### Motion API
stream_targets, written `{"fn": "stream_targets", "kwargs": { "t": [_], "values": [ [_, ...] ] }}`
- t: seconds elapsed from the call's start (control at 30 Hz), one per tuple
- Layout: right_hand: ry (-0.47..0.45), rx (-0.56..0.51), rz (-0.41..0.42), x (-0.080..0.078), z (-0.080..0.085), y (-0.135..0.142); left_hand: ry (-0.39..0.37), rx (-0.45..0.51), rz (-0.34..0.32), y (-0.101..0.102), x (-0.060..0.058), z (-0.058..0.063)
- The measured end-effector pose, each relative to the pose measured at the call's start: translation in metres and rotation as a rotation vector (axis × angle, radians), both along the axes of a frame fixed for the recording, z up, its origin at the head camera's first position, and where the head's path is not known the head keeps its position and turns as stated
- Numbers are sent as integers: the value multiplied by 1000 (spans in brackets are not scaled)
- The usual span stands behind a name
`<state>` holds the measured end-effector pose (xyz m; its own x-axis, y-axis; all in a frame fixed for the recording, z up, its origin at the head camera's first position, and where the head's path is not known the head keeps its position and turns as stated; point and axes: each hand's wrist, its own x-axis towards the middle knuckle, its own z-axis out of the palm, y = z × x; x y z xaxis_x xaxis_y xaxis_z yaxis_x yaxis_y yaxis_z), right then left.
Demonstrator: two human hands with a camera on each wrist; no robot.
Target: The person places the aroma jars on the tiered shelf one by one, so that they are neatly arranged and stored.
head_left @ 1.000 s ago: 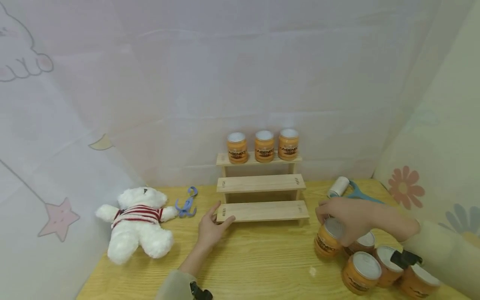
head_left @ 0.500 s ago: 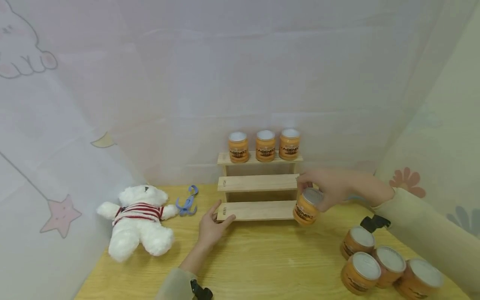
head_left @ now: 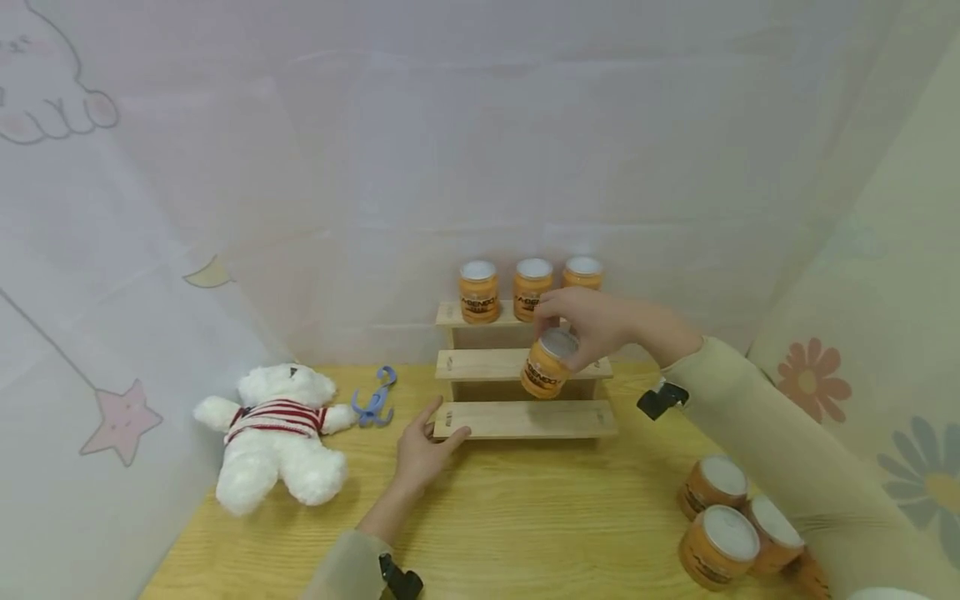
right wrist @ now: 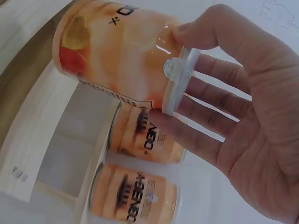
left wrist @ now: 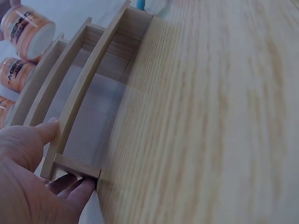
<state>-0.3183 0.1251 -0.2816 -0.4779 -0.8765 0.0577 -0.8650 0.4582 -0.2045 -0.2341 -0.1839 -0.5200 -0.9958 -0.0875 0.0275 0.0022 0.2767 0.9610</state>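
Right hand (head_left: 592, 323) has its thumb and fingers clamped round the lidded end of an orange can (head_left: 543, 375), tilted in front of the rack's (head_left: 525, 420) middle shelf; can't tell from my cams if they touch. I can read "A-BEN" on its label, last letters too fuzzy. Left hand (head_left: 422, 454) grips the bottom shelf's left end. Three upright cans (head_left: 479, 300) sit up top, same lettering. More cans (head_left: 718, 548) crowd the table (head_left: 525, 517) on the right, print blurry. Striped-shirt bear (head_left: 277, 421) and blue hook thing (head_left: 372, 404) lie left.
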Motion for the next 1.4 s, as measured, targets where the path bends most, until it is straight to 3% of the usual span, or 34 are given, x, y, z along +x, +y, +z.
{"fn": "stream_targets", "kwargs": {
  "t": [0.23, 0.63, 0.77, 1.0, 1.4],
  "values": [
    [64, 27, 31, -10, 8, -32, 8, 9, 7, 3, 0, -2],
    [117, 120, -27, -20, 6, -76, -15, -58, 34, 1, -3, 1],
    [133, 144, -34, -23, 1, -86, -18, -77, 35, 1, -2, 2],
    [131, 175, 50, -28, -7, -100, -2, -56, 29, 2, 2, 0],
    [127, 264, 38, -27, -14, -110, -14, -66, 23, 2, 6, 2]
  ]
}}
